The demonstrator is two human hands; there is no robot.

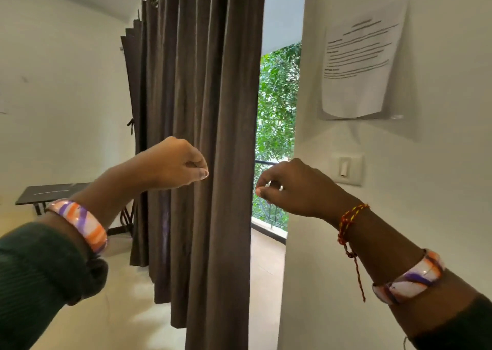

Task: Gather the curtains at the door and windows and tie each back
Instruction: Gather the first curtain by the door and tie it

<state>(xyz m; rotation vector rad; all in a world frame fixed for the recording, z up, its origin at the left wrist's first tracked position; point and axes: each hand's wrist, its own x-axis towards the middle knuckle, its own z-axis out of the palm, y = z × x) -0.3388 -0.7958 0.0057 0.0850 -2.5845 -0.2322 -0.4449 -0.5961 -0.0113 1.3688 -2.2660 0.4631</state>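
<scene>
White-walled room, brown curtain (213,136) hanging (top cut off), left hand (175,163) and right hand (292,187) fingers curled, grip perhaps empty.

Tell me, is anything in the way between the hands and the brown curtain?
Nothing visible is. The left hand is right at the brown curtain folds, and the right hand is at its edge, fingers curled.

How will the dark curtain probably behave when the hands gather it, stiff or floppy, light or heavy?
The curtain hangs in deep, soft folds, so it is probably floppy and should bunch easily. It reaches nearly to the floor and looks thick and opaque, so the gathered bundle may feel fairly heavy. Its matte cloth seems unlikely to slip from the left hand or right hand.
</scene>
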